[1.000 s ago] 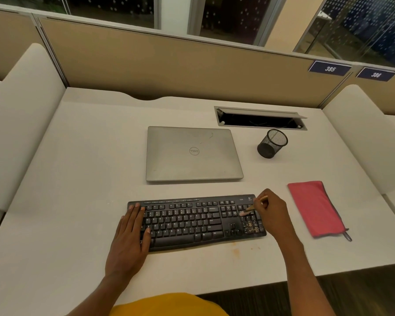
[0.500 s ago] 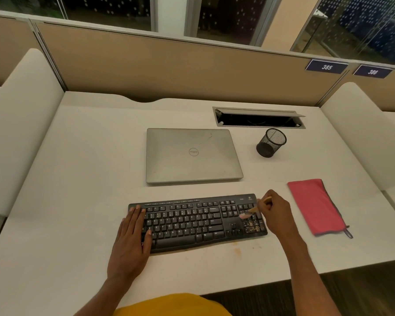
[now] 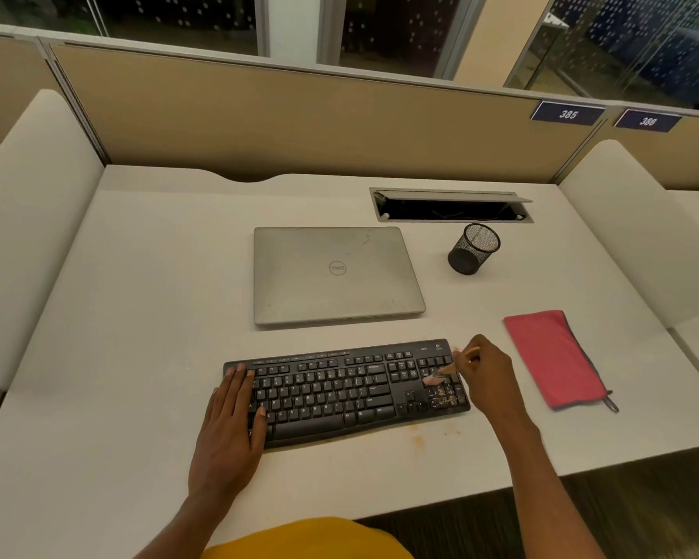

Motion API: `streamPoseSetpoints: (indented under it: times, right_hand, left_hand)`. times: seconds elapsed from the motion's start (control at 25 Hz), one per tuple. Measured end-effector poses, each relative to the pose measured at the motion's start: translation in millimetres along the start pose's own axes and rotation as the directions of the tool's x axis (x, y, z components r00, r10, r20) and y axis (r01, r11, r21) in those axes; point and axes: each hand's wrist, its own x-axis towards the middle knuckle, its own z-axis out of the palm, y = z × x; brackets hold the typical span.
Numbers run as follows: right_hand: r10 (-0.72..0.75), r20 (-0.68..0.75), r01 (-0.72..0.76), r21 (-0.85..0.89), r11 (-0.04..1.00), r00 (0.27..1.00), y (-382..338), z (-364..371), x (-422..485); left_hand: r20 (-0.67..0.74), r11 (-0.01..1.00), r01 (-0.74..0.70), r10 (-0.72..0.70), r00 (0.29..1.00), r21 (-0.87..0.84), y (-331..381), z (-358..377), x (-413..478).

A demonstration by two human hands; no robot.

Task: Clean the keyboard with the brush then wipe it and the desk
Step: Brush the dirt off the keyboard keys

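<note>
Keyboard (image 3: 340, 391): black, lies on the white worktop (image 3: 138, 357) near the front edge; brownish crumbs sit on the number keys at its right end.
Left hand (image 3: 231, 425): flat, fingers straight and together — it presses on the left end of the keyboard.
Right hand (image 3: 487, 379): fingers curled, pinching the brush (image 3: 446, 369) at the right end of the keyboard.
Brush: thin wooden handle, pale bristles touching the number keys.
Red cloth (image 3: 553, 359): folded, lies on the worktop to the right of the keyboard, apart from it.
Laptop (image 3: 333, 274): silver, closed, just behind the keyboard.
Mesh cup (image 3: 473, 248): black, right of the laptop, near the open cable slot (image 3: 448, 207).
Stain (image 3: 418, 439): orange mark on the worktop — just in front of the keyboard.
</note>
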Motion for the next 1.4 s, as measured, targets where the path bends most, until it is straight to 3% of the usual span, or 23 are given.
streamPoseSetpoints:
  times: [0.12, 0.36, 0.56, 0.64, 0.76, 0.88, 1.12, 1.28, 1.4]
  right_hand:
    - [-0.07, -0.088, 0.059, -0.128, 0.99, 0.994, 1, -6, -3]
    - [-0.088, 0.087, 0.079, 0.098, 0.992, 0.992, -6, 3, -14]
    - [-0.067, -0.071, 0.058, -0.114, 0.992, 0.995, 18, -10, -9]
    - [-0.09, -0.107, 0.08, -0.092, 0.993, 0.99, 18, -12, -10]
    - [-0.099, -0.006, 0.099, 0.048, 0.994, 0.995, 1, -7, -15]
    - [-0.083, 0.063, 0.078, 0.071, 0.994, 0.995, -1, -2, -16]
    - [-0.062, -0.109, 0.047, -0.134, 0.99, 0.992, 16, -11, -7]
    - [-0.052, 0.004, 0.051, 0.113, 0.992, 0.999, -6, -2, -15]
    - [-0.036, 0.066, 0.029, 0.103, 0.994, 0.997, -6, 2, -16]
  left_hand:
    - [0.002, 1.0, 0.003, -0.003, 1.0, 0.001, 0, 0, 0]
    - [0.01, 1.0, 0.009, -0.009, 1.0, -0.002, -2, 2, 0]
    - [0.002, 1.0, 0.001, -0.001, 1.0, 0.005, -1, 1, 0]
    - [-0.003, 1.0, 0.0, 0.0, 1.0, 0.006, -1, 2, -1]
    - [0.0, 1.0, 0.004, -0.004, 1.0, 0.005, -2, 2, -1]
    - [0.008, 1.0, 0.008, -0.008, 1.0, 0.006, -3, 3, 0]
    - [-0.003, 1.0, 0.006, -0.006, 1.0, 0.007, -3, 3, 0]
    - [-0.011, 1.0, 0.003, -0.003, 1.0, 0.005, -2, 3, 0]
    - [-0.01, 1.0, -0.005, 0.005, 1.0, 0.003, -2, 2, 1]
